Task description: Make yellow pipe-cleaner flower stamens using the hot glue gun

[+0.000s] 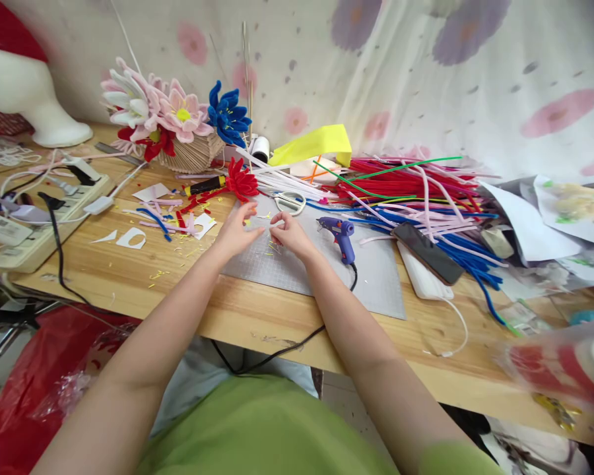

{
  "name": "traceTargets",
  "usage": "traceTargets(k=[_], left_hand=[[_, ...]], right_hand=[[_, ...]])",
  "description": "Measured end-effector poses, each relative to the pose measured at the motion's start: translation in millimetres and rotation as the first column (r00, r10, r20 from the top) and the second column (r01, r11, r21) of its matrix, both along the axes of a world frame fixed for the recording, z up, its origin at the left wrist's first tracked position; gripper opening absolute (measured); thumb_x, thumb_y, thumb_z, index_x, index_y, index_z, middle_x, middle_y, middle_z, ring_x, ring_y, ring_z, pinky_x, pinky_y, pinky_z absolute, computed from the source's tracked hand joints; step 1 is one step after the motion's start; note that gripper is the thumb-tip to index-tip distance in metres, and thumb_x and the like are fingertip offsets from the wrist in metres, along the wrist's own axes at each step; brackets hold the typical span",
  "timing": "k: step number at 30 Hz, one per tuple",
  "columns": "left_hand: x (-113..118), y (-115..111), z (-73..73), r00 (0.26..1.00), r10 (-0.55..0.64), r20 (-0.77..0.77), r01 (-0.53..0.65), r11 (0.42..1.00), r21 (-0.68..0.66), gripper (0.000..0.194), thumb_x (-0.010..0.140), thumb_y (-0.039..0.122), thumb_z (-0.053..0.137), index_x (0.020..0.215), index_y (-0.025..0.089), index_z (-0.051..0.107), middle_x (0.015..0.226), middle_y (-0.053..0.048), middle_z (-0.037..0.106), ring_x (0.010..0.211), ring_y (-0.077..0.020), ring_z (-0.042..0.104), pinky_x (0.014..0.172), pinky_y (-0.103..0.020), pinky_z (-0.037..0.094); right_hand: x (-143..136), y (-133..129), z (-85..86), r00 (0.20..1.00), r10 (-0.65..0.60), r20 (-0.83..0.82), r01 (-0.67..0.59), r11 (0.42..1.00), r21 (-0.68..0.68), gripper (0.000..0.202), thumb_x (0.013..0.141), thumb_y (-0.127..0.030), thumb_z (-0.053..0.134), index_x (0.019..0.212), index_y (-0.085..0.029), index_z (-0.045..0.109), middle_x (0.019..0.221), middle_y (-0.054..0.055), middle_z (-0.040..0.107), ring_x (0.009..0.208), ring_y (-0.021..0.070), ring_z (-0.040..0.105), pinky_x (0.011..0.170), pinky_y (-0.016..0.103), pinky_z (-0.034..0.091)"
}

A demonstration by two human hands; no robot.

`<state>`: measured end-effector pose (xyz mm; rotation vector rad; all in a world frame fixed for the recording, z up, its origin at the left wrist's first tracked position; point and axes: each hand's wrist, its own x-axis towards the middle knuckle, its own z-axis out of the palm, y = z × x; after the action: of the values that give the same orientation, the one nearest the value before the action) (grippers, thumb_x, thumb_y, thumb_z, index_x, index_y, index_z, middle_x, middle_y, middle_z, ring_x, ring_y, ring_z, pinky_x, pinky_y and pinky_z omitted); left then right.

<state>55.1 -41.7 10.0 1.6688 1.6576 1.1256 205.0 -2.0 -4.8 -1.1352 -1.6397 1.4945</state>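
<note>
My left hand (237, 231) and my right hand (290, 234) meet over a grey cutting mat (376, 277) on the wooden table (178, 290). Their fingertips pinch something small and thin between them; it is too small to name. A purple glue gun (340, 236) stands just right of my right hand, its black cord running off the table's front edge. White-handled scissors (290, 201) lie just behind my hands. A red pipe-cleaner flower (241, 179) on a black and yellow stick lies behind my left hand.
A basket of pink, white, red and blue pipe-cleaner flowers (171, 122) stands at the back. A big heap of coloured pipe cleaners (426, 191) fills the right, with a phone (428, 253) on a white box. Power strips (34, 224) lie left. A red bag (44, 376) sits below.
</note>
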Motion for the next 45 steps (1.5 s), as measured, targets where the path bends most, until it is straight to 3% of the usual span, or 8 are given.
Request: traceTargets(k=[7,13,18,23,28,32,39,45], left_hand=[[3.8,-2.0,-13.4,0.964,-0.111,0.243,0.166,0.962,-0.217,0.025,0.058,0.031,0.073,0.077,0.014,0.069,0.074,-0.005,0.070,0.072,-0.0187,0.064,0.072,-0.031,0.047],[7.0,-6.2,-2.2,0.910,-0.147,0.388,0.282,0.905,-0.319,0.033,0.056,0.041,0.074,0.076,0.015,0.069,0.074,-0.005,0.070,0.068,-0.0159,0.061,0.060,-0.026,0.043],[2.0,-0.4,-9.5,0.887,-0.089,0.453,0.239,0.928,-0.284,0.036,0.050,0.043,0.077,0.068,0.014,0.065,0.065,-0.003,0.066,0.064,-0.0132,0.059,0.056,-0.023,0.042],[-6.5,0.5,-21.5,0.800,0.016,0.599,0.115,0.977,-0.180,0.040,0.049,0.043,0.079,0.070,0.015,0.061,0.064,0.001,0.062,0.064,-0.0110,0.058,0.058,-0.023,0.045],[-12.3,-3.0,-23.1,0.692,0.031,0.722,0.097,0.986,-0.136,0.036,0.052,0.037,0.078,0.073,0.015,0.059,0.067,0.001,0.062,0.064,-0.0100,0.059,0.059,-0.023,0.049],[-10.5,-4.7,-23.0,0.661,0.070,0.747,0.061,0.987,-0.147,0.033,0.055,0.036,0.076,0.073,0.015,0.059,0.066,0.001,0.062,0.063,-0.0099,0.059,0.058,-0.023,0.050],[10.0,-10.0,-32.1,0.804,-0.016,0.594,0.149,0.973,-0.176,0.038,0.055,0.046,0.075,0.071,0.015,0.060,0.067,-0.001,0.063,0.067,-0.0143,0.062,0.059,-0.026,0.051],[13.7,-10.8,-36.7,0.834,-0.050,0.549,0.187,0.963,-0.196,0.042,0.056,0.051,0.073,0.075,0.016,0.061,0.073,-0.003,0.067,0.073,-0.0174,0.065,0.064,-0.029,0.052]], right_hand=[[-4.4,-3.9,14.9,0.999,0.035,0.016,-0.036,0.997,0.069,0.016,0.064,-0.014,0.049,0.077,-0.020,0.042,0.042,-0.012,0.042,0.039,0.0054,0.036,0.044,0.018,0.024],[-1.6,-2.9,10.0,0.998,0.051,0.022,-0.053,0.994,0.092,0.013,0.066,-0.014,0.049,0.076,-0.019,0.044,0.044,-0.011,0.042,0.040,0.0055,0.037,0.045,0.019,0.024],[2.3,-1.9,5.7,0.998,0.025,0.056,-0.033,0.987,0.156,0.010,0.078,-0.028,0.050,0.080,-0.019,0.047,0.049,-0.009,0.042,0.046,0.0073,0.037,0.049,0.021,0.028],[19.5,-12.5,-3.2,0.895,0.037,0.444,-0.249,0.868,0.430,0.007,0.074,-0.023,0.063,0.076,-0.017,0.060,0.076,0.001,0.055,0.073,0.0125,0.049,0.071,0.027,0.038],[23.6,-27.6,-9.7,0.768,-0.003,0.641,-0.409,0.768,0.493,0.006,0.078,-0.023,0.062,0.080,-0.018,0.062,0.090,0.007,0.057,0.091,0.0182,0.049,0.085,0.032,0.037],[23.8,-29.7,-5.0,0.822,-0.061,0.567,-0.298,0.801,0.519,0.005,0.082,-0.019,0.053,0.084,-0.018,0.058,0.090,0.006,0.059,0.088,0.0162,0.051,0.082,0.030,0.038],[30.6,-25.5,-5.3,0.937,0.006,0.350,-0.161,0.895,0.416,0.005,0.079,-0.023,0.051,0.079,-0.020,0.056,0.071,-0.002,0.057,0.065,0.0111,0.048,0.065,0.024,0.037],[25.7,-23.1,-13.0,0.985,0.055,0.161,-0.109,0.931,0.348,0.010,0.078,-0.026,0.051,0.081,-0.019,0.056,0.075,0.000,0.060,0.066,0.0115,0.050,0.066,0.026,0.039]])
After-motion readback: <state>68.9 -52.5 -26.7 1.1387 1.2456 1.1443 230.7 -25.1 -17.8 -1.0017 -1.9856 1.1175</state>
